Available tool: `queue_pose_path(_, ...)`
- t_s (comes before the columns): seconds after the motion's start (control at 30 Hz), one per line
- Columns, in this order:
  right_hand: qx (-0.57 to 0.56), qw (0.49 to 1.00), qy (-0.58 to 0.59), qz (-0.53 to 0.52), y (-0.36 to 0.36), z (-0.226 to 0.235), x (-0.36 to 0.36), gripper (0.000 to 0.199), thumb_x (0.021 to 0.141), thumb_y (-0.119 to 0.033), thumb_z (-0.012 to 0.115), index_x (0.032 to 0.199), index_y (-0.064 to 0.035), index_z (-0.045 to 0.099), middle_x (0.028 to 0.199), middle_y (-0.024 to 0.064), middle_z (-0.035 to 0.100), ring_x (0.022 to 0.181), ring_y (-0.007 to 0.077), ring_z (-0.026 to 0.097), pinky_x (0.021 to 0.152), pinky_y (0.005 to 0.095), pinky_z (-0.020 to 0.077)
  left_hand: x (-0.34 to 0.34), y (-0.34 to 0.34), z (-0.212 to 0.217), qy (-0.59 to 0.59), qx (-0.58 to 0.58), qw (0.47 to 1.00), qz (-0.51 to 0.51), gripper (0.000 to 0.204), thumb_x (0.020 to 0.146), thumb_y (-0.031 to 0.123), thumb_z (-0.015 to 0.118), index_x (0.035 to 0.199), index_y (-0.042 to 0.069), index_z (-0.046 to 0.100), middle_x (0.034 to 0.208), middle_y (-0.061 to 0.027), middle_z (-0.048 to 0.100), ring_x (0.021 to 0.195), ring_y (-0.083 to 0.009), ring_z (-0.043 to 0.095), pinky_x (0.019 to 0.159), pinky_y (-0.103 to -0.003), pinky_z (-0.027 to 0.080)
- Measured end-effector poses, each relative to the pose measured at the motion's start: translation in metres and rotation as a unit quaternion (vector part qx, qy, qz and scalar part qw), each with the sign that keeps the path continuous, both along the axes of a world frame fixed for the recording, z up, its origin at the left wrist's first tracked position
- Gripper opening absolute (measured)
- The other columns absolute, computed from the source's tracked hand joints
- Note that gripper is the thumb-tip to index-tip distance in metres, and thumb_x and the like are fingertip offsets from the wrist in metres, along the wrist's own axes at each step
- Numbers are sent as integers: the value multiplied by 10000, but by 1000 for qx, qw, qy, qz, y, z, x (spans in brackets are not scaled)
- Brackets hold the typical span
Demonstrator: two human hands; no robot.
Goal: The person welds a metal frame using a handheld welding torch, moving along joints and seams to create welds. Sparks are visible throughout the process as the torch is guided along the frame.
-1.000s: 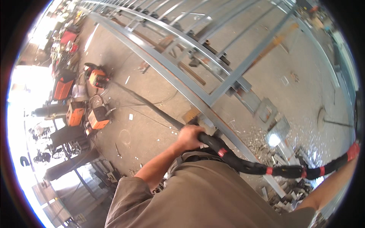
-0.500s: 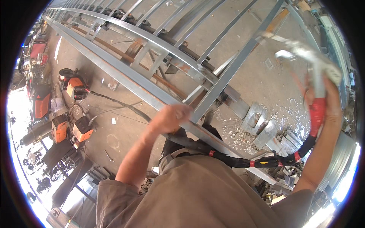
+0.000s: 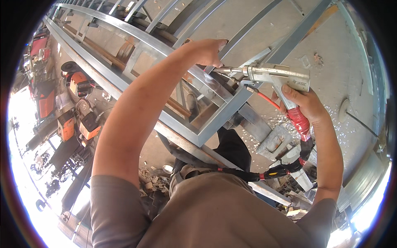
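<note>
My right hand (image 3: 306, 103) is closed round the red-taped grip of a silver laser welding gun (image 3: 281, 76). The gun's narrow nozzle points left, its tip close to my left thumb at a joint of the steel frame (image 3: 244, 93). Reaching across the frame, my left hand (image 3: 206, 51) has its fingers and thumb around the lower end of a slanting steel bar (image 3: 250, 25); part of the grip is hidden. From the gun's grip, a black cable (image 3: 273, 171) with red tape bands runs down and across in front of my body.
Long parallel rails (image 3: 103, 82) stretch to the upper left. Orange-and-black machines (image 3: 66, 128) stand on the floor at left. Metal plates (image 3: 273, 142), offcuts and small scattered bits lie below right of the frame. A disc on a rod (image 3: 344, 110) lies farther right.
The welding gun has swung left and down from the far right, its nozzle now at the frame joint. My left hand has moved up and right from the near rail to the bar's end.
</note>
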State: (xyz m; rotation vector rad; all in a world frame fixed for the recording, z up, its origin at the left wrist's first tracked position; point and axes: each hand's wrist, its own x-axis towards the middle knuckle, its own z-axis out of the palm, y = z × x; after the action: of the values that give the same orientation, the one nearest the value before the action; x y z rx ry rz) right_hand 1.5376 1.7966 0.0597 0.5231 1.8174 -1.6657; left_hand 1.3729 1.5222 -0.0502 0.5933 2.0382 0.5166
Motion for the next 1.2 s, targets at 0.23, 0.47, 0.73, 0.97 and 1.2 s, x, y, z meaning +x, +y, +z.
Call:
queue_pose_path(0.23,-44,999,-17,11,-1,-24,-6,452,1004,-400,696,1244,-22,639,897,92,717,615,130,650,530,270,522,-13,-4,2,-72,5,997,2,955,795,188,868,1618,154,384,1323,-262,682,1198,-338,678,1017,-427,493)
queue_pose_path(0.47,-50,999,-20,-6,-15,-25,-10,459,993,-412,711,1215,-16,646,905,98,714,612,135,650,507,271,513,-14,-3,2,-61,-3,998,1,964,795,197,874,1619,128,378,1389,-293,629,1261,-373,646,1041,-437,483)
queue_pose_path(0.73,-45,997,-58,3,-17,-22,-12,508,949,-417,778,1204,8,669,870,79,710,613,131,647,543,272,522,-13,-5,-6,-40,-6,999,3,965,795,199,880,1617,116,381,1402,-297,620,1276,-385,639,1046,-454,481)
queue_pose_path(0.97,-34,998,-39,26,-20,-21,-10,443,978,-429,734,1146,-24,663,863,73,701,625,125,652,534,271,528,-14,-4,2,-58,-5,998,2,978,805,203,866,1622,62,347,1427,-305,596,1289,-398,629,1056,-455,492)
queue_pose_path(1.2,-27,998,-54,26,-22,-19,-10,417,984,-412,728,1140,-30,664,868,68,700,625,119,651,537,272,531,-12,-5,9,-91,18,996,17,955,810,185,833,1617,39,344,1409,-313,601,1158,-365,702,939,-423,568)
